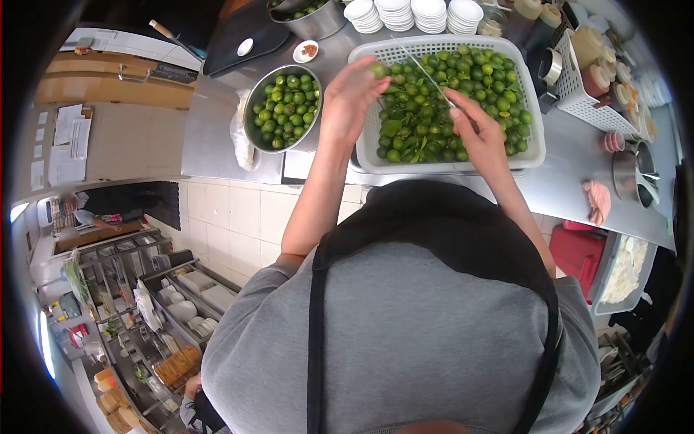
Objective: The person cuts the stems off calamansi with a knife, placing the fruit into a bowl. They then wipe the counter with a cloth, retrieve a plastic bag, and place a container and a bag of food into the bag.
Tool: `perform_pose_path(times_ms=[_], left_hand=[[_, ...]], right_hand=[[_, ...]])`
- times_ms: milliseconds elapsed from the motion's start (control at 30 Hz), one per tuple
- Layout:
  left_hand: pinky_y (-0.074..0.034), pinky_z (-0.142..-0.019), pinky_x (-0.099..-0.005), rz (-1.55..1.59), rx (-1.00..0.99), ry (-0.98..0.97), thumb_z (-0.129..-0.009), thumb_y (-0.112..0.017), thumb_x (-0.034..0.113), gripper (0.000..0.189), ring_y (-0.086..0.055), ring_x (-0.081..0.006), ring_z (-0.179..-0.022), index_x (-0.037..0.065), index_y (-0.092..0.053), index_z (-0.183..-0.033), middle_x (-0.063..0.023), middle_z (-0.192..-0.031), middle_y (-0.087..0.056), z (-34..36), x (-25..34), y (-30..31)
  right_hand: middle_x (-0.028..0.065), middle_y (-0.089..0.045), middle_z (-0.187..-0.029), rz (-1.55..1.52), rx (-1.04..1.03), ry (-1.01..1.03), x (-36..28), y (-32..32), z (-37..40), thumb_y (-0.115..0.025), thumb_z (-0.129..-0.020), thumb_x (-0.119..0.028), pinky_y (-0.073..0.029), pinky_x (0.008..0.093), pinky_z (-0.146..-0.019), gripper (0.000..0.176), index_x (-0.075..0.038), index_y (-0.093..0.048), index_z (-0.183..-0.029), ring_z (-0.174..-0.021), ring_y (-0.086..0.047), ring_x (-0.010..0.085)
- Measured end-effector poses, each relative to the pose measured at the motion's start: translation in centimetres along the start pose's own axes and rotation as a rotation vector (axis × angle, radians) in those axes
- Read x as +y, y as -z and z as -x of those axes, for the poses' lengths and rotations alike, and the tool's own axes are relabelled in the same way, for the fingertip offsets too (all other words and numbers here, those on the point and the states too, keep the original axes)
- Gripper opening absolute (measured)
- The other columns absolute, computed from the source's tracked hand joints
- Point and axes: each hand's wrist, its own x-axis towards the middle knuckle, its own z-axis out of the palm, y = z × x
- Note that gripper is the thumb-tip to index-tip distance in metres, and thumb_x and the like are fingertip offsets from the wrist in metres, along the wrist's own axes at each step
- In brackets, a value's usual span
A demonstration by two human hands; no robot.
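Note:
Over the left edge of a white plastic basket (538, 148), my left hand (349, 94) pinches a small green lime (379, 70) between thumb and fingers. My right hand (478, 129) grips a thin knife (426, 74), whose blade slants up and left above the fruit. Many limes (486, 76) with loose green leaves (405, 130) fill the basket. Left of my left forearm stands a round metal pot (249, 119) holding more limes (289, 105), several with pale cut tops.
Stacked white saucers (394, 14) and a small dish of red bits (306, 51) line the counter's back. On the right are a white bottle basket (571, 90) and a pink cloth (597, 201). Behind at lower left, another person (194, 409) is near the shelves.

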Motion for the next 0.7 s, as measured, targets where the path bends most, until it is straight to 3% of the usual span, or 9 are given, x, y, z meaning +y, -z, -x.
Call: perform_pose_path(times_ms=[33,100,233,467,567,700], left_hand=[[-0.05,-0.083,-0.0314,-0.051,0.008,-0.034,-0.085,-0.056,0.004,0.033,-0.06,-0.0194,-0.089,-0.004,-0.05,-0.116,-0.0111,-0.098,-0.058,0.0,-0.1,0.0],[-0.05,-0.083,-0.0317,-0.066,0.02,-0.042,-0.084,-0.056,0.003,0.032,-0.06,-0.0189,-0.089,-0.004,-0.05,-0.114,-0.0113,-0.098,-0.059,0.0,-0.1,-0.2],[-0.05,-0.082,-0.032,-0.108,0.096,-0.111,-0.081,-0.059,0.0,0.025,-0.06,-0.0174,-0.088,-0.003,-0.055,-0.105,-0.0102,-0.096,-0.06,0.0,-0.4,-1.1],[-0.049,-0.08,-0.0301,-0.229,0.156,-0.171,-0.079,-0.062,-0.001,0.018,-0.06,-0.0146,-0.084,-0.001,-0.057,-0.096,-0.0084,-0.091,-0.062,-0.2,-1.2,-0.5],[-0.048,-0.078,-0.0272,-0.462,0.12,-0.216,-0.078,-0.062,-0.002,0.017,-0.06,-0.0133,-0.083,-0.002,-0.058,-0.095,-0.0081,-0.089,-0.063,0.2,-1.9,-1.1],[-0.047,-0.078,-0.0256,-0.34,0.043,-0.071,-0.078,-0.063,-0.001,0.017,-0.06,-0.0127,-0.082,-0.001,-0.059,-0.095,-0.0078,-0.089,-0.063,1.2,-2.1,-2.9]], right_hand=[[0.001,-0.062,-0.089,-0.002,0.003,0.0,0.0,-0.1,0.1,-0.053,-0.089,-0.014,-0.04,0.0191,-0.063,0.029,-0.008,-0.056,-0.117,-0.069,-0.048,0.0051],[0.0055,-0.062,-0.106,-0.02,-0.043,-0.016,0.0,-0.4,0.3,-0.053,-0.089,-0.014,-0.044,0.0217,-0.075,0.029,-0.007,-0.056,-0.117,-0.084,-0.055,0.0085],[0.009,-0.061,-0.11,-0.031,-0.106,0.037,-0.2,-0.9,0.8,-0.052,-0.09,-0.015,-0.044,0.0259,-0.083,0.029,-0.007,-0.056,-0.117,-0.097,-0.058,0.0136],[0.0107,-0.062,-0.108,-0.007,-0.102,0.067,-0.2,-1.2,0.8,-0.052,-0.089,-0.015,-0.045,0.0262,-0.081,0.028,-0.006,-0.056,-0.116,-0.092,-0.06,0.0151],[0.0106,-0.063,-0.106,0.02,-0.079,0.051,-1.0,-1.2,0.5,-0.052,-0.089,-0.015,-0.046,0.026,-0.079,0.028,-0.007,-0.057,-0.116,-0.09,-0.061,0.0158],[0.0103,-0.062,-0.107,0.069,-0.062,0.03,-1.0,-1.0,-0.1,-0.052,-0.089,-0.016,-0.046,0.0259,-0.078,0.028,-0.008,-0.057,-0.116,-0.09,-0.061,0.016]])
